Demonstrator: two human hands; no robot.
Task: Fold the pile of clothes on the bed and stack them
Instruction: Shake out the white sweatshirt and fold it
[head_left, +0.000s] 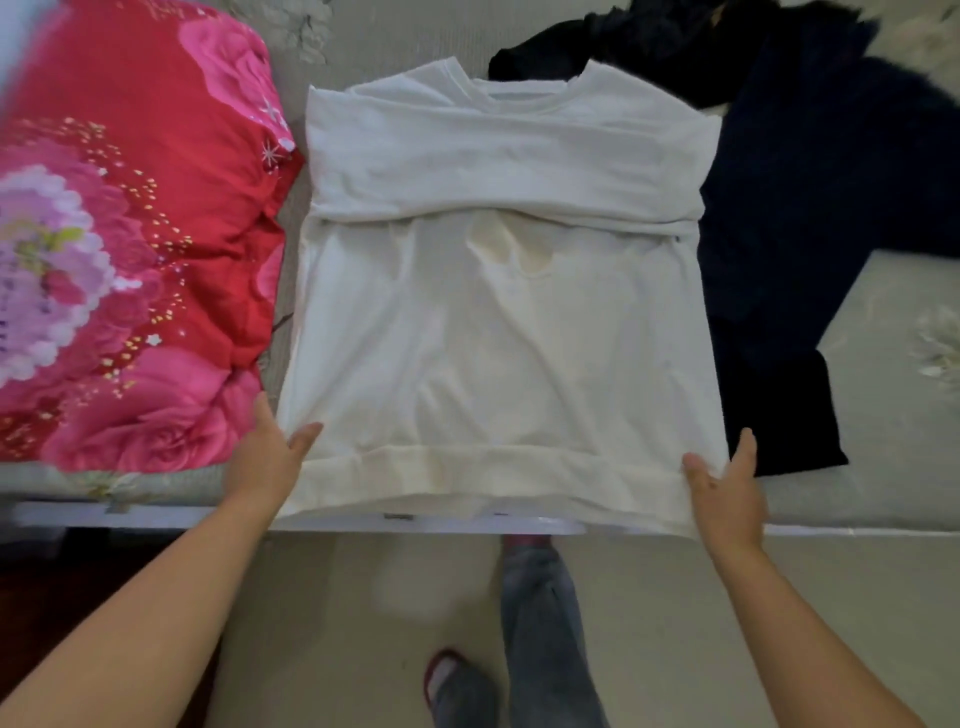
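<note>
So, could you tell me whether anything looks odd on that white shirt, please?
Yes: the white cotton shirt carries a yellowish stain mid-chest, just below the folded-over sleeves, discoloured against otherwise clean fabric.

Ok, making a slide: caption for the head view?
Both hands grip the white shirt's hem corners on the bed.

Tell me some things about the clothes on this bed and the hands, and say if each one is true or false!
1. The white shirt lies spread flat on the bed. True.
2. Both hands hold the shirt by its collar. False: the left hand and right hand pinch the two bottom corners, at the hem.
3. Dark clothes lie to the right of the shirt. True.
4. The flowery quilt is blue. False: it is red and pink.
5. The shirt's sleeves stick out to the sides. False: they are folded across the chest.
</note>
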